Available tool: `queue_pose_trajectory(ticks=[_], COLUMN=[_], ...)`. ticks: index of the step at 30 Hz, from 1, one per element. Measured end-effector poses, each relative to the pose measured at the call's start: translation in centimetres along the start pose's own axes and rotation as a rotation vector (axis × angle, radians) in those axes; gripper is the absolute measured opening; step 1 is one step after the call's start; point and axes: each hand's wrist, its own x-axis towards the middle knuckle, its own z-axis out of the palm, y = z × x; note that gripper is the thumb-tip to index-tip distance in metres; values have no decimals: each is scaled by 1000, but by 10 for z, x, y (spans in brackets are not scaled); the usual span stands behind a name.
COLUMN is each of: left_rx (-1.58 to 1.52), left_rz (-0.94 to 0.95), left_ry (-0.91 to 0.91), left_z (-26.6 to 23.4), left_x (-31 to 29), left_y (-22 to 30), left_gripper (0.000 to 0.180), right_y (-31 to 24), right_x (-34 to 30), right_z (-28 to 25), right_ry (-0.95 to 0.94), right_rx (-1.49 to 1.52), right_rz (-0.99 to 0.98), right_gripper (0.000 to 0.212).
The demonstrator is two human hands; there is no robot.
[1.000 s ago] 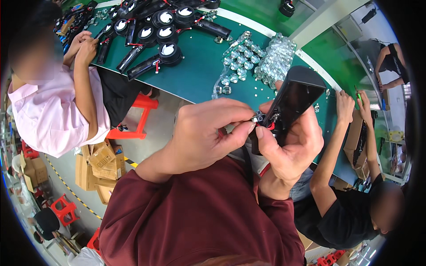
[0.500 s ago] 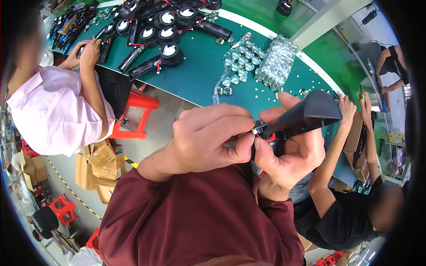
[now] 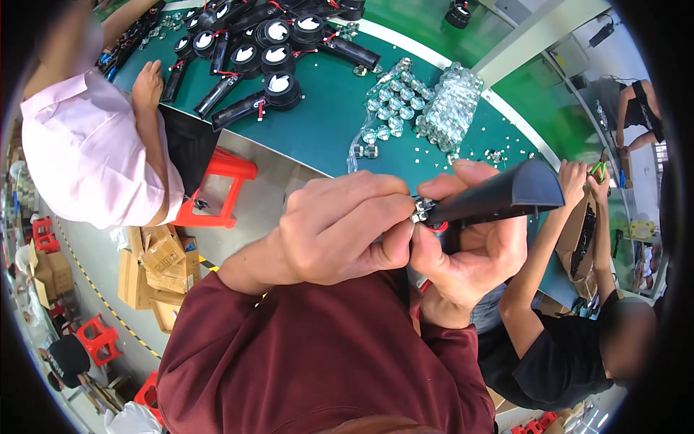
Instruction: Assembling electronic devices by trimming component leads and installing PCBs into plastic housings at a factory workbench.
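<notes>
My right hand [image 3: 466,267] is closed around a black half-round plastic housing [image 3: 495,197], whose open end points up and to the right. At the housing's other end sits a small circuit board [image 3: 421,210] with silvery metal parts. My left hand [image 3: 340,230] pinches this board between thumb and fingers, and both thumbs nearly meet there. A short red wire [image 3: 439,228] shows just under the board, beside my right thumb. The rest of the wire and the underside of the housing are hidden by my fingers.
On the green table [image 3: 318,137] lie several black round-headed units [image 3: 280,88] with red wires. Small boards [image 3: 390,108] in clear packing lie beside a bubble-wrapped stack [image 3: 450,108]. A co-worker in pink [image 3: 101,152] sits left; another in black [image 3: 557,354] works at right with green-handled scissors [image 3: 598,171].
The circuit board has turned slightly and shows more of its metal face; the housing has shifted a little rightward. The left co-worker's one arm now reaches farther across the table.
</notes>
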Motion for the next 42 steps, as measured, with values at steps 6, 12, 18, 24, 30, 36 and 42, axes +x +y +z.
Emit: queue_pose_trajectory(ticks=[6,12,18,24,30,36,42], left_rx=[-28,-62,-153,-189,-203,-126,-101], left_rz=[20,-44,-195,-252,-306,-212,-198], left_ry=[61,-12,-106,-7,19,53,46], left_z=[-3,-18,-23,-15,-9,-4,-3], left_x=[3,3,2,-1,1,1,1], left_y=[-2,5,2,-7,-4,-6,-4], left_gripper=[10,21,32,29,26,25,23], right_y=[-7,-11,0,14,17,19,18], right_x=[6,8,22,26,26,24,24], right_z=[6,3,20,23,25,26,25], right_ry=[29,-18,21,-34,-5,15,26], right_rx=[-64,17,507,722,843,851,844], right_rz=[-87,-2,263,309,399,387,388], right_gripper=[66,69,70,65,67,67,67])
